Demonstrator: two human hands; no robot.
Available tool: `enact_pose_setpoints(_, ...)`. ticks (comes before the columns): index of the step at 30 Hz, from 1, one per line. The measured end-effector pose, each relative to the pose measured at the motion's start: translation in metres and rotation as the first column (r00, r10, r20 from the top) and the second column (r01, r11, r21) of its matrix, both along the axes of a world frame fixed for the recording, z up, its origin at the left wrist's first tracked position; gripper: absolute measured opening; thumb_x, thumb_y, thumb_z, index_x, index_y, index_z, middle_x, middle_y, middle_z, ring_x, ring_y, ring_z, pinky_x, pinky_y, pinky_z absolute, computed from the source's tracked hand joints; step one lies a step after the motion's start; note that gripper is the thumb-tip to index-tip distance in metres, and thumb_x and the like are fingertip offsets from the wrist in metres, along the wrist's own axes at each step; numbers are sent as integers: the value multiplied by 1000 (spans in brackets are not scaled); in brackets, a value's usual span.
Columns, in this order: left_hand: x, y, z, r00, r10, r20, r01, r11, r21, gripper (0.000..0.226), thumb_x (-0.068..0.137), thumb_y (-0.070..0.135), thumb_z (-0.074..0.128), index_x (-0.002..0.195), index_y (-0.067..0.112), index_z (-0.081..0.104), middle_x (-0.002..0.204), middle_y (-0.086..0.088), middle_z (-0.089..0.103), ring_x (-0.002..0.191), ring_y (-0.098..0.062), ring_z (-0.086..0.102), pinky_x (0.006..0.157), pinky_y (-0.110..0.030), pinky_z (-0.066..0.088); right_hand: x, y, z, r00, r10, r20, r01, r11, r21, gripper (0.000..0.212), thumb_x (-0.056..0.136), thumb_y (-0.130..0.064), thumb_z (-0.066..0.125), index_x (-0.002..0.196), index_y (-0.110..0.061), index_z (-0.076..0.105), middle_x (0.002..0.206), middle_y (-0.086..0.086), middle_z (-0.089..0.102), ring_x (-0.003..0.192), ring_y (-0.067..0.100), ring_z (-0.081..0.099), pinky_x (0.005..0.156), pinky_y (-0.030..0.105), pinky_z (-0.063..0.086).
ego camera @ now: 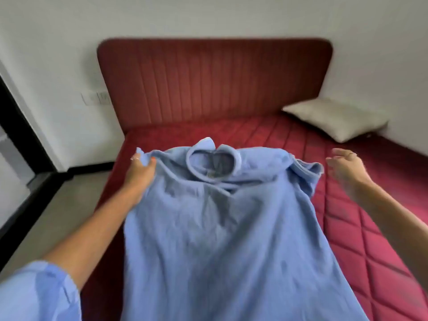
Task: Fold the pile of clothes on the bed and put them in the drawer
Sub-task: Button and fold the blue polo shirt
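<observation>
The left hand (pixel 139 169) pinches the blue shirt's (pixel 220 228) shoulder at ten o'clock; the right hand (pixel 345 167) hovers slack, fingers spread, just off its other shoulder — bare red bed (pixel 347 228) beyond. A pillow (pixel 335 119) lies at two o'clock, by the headboard (pixel 213 82).

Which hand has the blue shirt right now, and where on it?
The left hand pinches the blue shirt at its left shoulder edge. The right hand is open beside it, holding nothing.
</observation>
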State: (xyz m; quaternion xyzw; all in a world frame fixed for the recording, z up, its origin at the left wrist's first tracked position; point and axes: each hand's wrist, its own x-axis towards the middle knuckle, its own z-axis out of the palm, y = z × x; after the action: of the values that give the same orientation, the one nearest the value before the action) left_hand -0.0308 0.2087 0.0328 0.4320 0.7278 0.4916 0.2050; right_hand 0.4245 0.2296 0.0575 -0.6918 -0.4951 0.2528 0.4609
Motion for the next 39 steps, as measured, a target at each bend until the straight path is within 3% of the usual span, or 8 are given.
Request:
enact_pose_setpoints(4, 23, -88, -149, 964, -171, -204, 90, 931, -353, 66, 93, 33, 57, 140, -9, 37, 142, -29, 41, 134, -38, 39, 112, -42, 29, -7, -76, -139, 931, 142, 336, -80, 978, -192, 25, 83, 5, 63, 105, 15, 59, 94, 30, 62, 82, 35, 56, 71, 37, 42)
enact_pose_setpoints(8, 19, -180, -217, 906, -216, -364, -10, 849, -528, 95, 71, 63, 35, 123, -15, 51, 123, -36, 52, 115, -51, 49, 97, -56, 40, 14, -177, -228, 863, 110, 494, 36, 960, -278, 40, 76, -4, 77, 108, 11, 59, 104, 31, 59, 101, 48, 56, 85, 50, 45)
enact_pose_setpoints(11, 20, -231, -205, 862, -131, -490, -147, 861, -487, 80, 80, 56, 54, 125, -9, 50, 121, -32, 51, 106, -52, 50, 86, -59, 45, 24, -231, -245, 814, 108, 571, 73, 955, -286, 47, 73, -13, 81, 110, 7, 60, 106, 26, 61, 102, 45, 57, 88, 52, 44)
enact_pose_setpoints(16, 11, -258, -177, 981, -108, -161, -39, 705, -708, 69, 83, 47, 68, 122, -7, 51, 123, -26, 57, 113, -40, 55, 93, -44, 47, 23, -268, -217, 847, 130, 515, 132, 887, -442, 42, 79, -21, 76, 98, 10, 56, 100, 34, 58, 94, 48, 55, 82, 47, 42)
enact_pose_setpoints(19, 5, -267, -178, 993, -94, 67, 116, 778, -617, 38, 88, 30, 65, 109, -1, 62, 111, -21, 66, 99, -34, 64, 90, -46, 51, 21, -277, -192, 930, 87, 356, 114, 854, -507, 20, 86, -13, 62, 86, 2, 49, 95, 28, 58, 92, 43, 56, 70, 37, 34)
enact_pose_setpoints(29, 9, -281, -71, 989, -83, 119, 120, 927, -356, 29, 84, 25, 72, 74, 2, 57, 83, -18, 63, 74, -27, 60, 66, -36, 43, 34, -275, -110, 986, -142, -88, 108, 944, -312, 29, 88, 4, 41, 60, -4, 45, 62, 13, 43, 48, 20, 41, 27, 21, 37)
enact_pose_setpoints(35, -16, -318, -76, 968, -182, 174, 249, 579, -777, 70, 60, 33, 90, 107, -10, 59, 104, -23, 65, 95, -34, 64, 77, -39, 50, 57, -294, -124, 992, -33, 120, 92, 845, -527, 25, 87, -2, 57, 65, -10, 48, 73, 14, 51, 57, 23, 46, 50, 27, 45)
enact_pose_setpoints(39, -4, -338, -86, 975, -165, 147, 212, 507, -835, 21, 83, 18, 73, 86, 2, 60, 58, -7, 51, 53, -19, 45, 56, -28, 44, 53, -309, -128, 966, 150, 209, 42, 711, -702, 27, 88, 0, 58, 66, -11, 47, 66, 8, 50, 53, 18, 45, 44, 22, 41)
